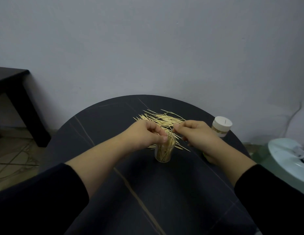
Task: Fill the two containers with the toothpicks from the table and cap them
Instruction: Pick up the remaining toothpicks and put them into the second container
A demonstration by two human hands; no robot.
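— What's at the far left?
— A dark side table (pixel 10 82) by the wall. Next comes the left hand (pixel 144 133), fingers curled and thumb on the rim of the jar (pixel 164 152), holding it.
— Is the jar capped?
— No, it stands uncapped on the round table (pixel 100 133), partly full of sticks. Loose toothpicks (pixel 163 119) lie just behind it.
— And the right hand (pixel 197 134)?
— It pinches one toothpick (pixel 170 133) between thumb and forefinger over the jar's mouth.
— Further right?
— A capped jar (pixel 220 126) with a white lid, upright near the table's edge.
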